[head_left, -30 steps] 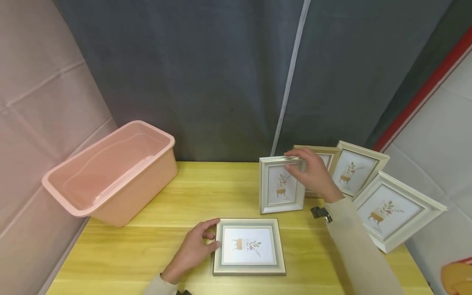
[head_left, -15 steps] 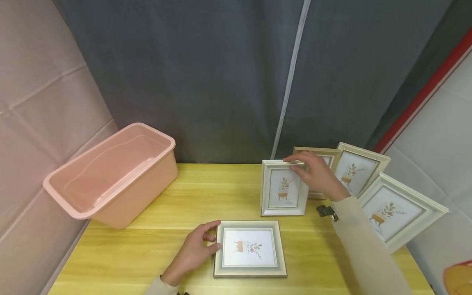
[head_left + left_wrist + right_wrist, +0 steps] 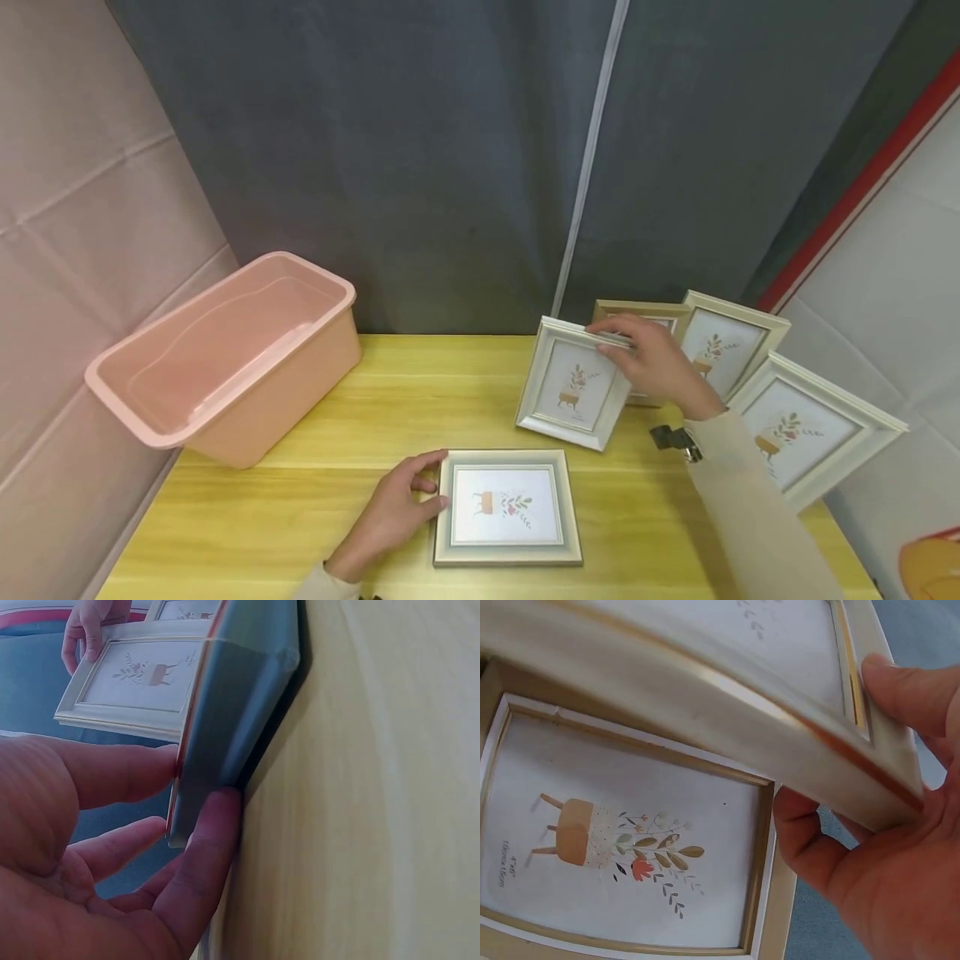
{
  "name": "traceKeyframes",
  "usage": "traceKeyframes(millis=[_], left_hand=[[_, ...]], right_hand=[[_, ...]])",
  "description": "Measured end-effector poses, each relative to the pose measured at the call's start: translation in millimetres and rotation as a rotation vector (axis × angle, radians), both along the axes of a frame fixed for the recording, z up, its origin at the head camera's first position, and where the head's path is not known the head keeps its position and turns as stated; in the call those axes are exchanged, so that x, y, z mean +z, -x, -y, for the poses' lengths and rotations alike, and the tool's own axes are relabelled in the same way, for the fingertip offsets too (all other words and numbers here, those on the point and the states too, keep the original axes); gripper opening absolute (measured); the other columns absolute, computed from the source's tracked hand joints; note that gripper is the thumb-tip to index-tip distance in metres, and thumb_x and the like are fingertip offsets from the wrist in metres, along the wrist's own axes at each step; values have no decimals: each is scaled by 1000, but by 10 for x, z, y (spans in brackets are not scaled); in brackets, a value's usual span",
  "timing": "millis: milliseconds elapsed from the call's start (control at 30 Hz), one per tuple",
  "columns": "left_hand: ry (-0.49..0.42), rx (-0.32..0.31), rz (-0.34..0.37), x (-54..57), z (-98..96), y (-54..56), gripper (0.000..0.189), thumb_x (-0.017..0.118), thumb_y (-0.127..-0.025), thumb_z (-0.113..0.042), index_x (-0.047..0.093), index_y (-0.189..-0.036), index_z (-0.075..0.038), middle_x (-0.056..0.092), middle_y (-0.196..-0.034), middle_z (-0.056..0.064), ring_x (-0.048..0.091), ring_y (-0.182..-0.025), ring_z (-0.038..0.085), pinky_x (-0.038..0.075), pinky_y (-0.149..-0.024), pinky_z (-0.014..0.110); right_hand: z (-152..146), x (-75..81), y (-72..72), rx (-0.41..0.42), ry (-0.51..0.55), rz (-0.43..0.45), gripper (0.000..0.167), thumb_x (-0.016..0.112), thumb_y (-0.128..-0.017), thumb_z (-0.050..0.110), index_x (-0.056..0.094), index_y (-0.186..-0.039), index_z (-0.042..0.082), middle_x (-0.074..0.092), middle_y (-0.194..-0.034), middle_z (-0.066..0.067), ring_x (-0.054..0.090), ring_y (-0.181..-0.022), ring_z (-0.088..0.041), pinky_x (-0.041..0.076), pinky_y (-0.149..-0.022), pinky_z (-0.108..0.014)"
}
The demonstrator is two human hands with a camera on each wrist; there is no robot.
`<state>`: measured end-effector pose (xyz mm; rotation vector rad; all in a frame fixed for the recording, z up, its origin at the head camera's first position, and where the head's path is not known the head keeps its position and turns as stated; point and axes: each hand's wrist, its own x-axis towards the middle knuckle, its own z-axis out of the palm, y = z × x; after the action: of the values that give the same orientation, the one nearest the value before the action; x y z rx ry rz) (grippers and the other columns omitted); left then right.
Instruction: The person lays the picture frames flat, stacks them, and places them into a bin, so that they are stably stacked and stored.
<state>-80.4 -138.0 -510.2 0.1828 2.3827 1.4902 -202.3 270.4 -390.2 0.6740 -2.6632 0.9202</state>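
A cream picture frame (image 3: 442, 550) with a grey-blue inner border lies face up near the table's front. My left hand (image 3: 393, 508) grips its left edge, the thumb on the rim and a finger (image 3: 214, 840) against the side wall in the left wrist view. My right hand (image 3: 656, 362) holds a white picture frame (image 3: 534, 387) by its top edge, thumb on the front and fingers behind. This white frame leans to the right in the head view. Right behind it stands a tan frame (image 3: 641, 308), partly covered; its plant print (image 3: 641, 847) shows in the right wrist view.
Two more picture frames stand at the right: a beige one (image 3: 772, 321) and a white one (image 3: 873, 429), both facing the front. At the left a pink plastic tub (image 3: 277, 392) stands on the wooden table (image 3: 442, 375). A dark grey curtain (image 3: 375, 167) hangs behind.
The white frame in my right hand has gone from upright to tilted, its lower edge shifted left and nearer. My right hand moved slightly right. My left hand and the lying frame stayed put.
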Motion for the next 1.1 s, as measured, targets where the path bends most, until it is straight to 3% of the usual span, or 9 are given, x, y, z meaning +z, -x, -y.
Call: traceKeyframes(millis=[200, 333, 433, 567, 867, 967, 1100], left_hand=[[0, 1, 0, 21, -5, 22, 64, 82, -92, -16, 58, -151, -20, 59, -148, 16, 62, -113, 26, 60, -74, 24], [3, -1, 2, 31, -8, 20, 64, 82, -92, -15, 57, -151, -19, 59, -148, 16, 62, -113, 26, 60, -74, 24], [3, -8, 2, 30, -19, 17, 63, 81, -93, -16, 57, -151, -20, 59, -148, 16, 62, -114, 26, 60, -75, 24], [5, -10, 3, 36, -39, 12, 62, 80, -94, -18, 57, -152, -23, 59, -148, 15, 62, -114, 25, 59, -75, 25], [43, 23, -43, 66, -31, 5, 61, 80, -95, -24, 57, -151, -23, 63, -144, 9, 64, -114, 24, 61, -80, 30], [39, 45, -89, 131, -36, 12, 58, 79, -96, -28, 58, -150, -23, 66, -141, 3, 65, -114, 21, 60, -84, 31], [-30, 55, -154, 262, -81, 48, 52, 78, -98, -27, 60, -147, -24, 66, -143, 1, 65, -115, 20, 60, -90, 29]], right_hand=[[-19, -3, -45, -47, 52, 0, 29, 72, -98, 2, 71, -127, 8, 73, -127, -14, 70, -115, -34, 56, -100, -55], [-19, -17, -93, -57, 85, -16, 28, 71, -100, 4, 71, -129, 8, 74, -126, -13, 70, -109, -25, 57, -93, -28], [-21, -25, -154, -71, 159, 21, 29, 69, -102, 7, 69, -131, 8, 73, -125, -14, 71, -96, -18, 57, -77, -18], [-18, -19, -245, -99, 275, 101, 28, 67, -104, 11, 67, -133, 8, 70, -124, -15, 72, -82, -12, 62, -61, -28], [6, -49, -446, -136, 374, 166, 29, 65, -106, 14, 65, -133, 6, 62, -124, -12, 73, -82, -8, 63, -60, -30], [22, -76, -517, -144, 403, 172, 29, 65, -106, 14, 65, -133, 5, 60, -123, -12, 74, -83, -6, 64, -61, -31], [61, -89, -598, -137, 472, 181, 28, 64, -106, 11, 64, -133, 2, 58, -125, -8, 75, -86, -6, 65, -62, -33]])
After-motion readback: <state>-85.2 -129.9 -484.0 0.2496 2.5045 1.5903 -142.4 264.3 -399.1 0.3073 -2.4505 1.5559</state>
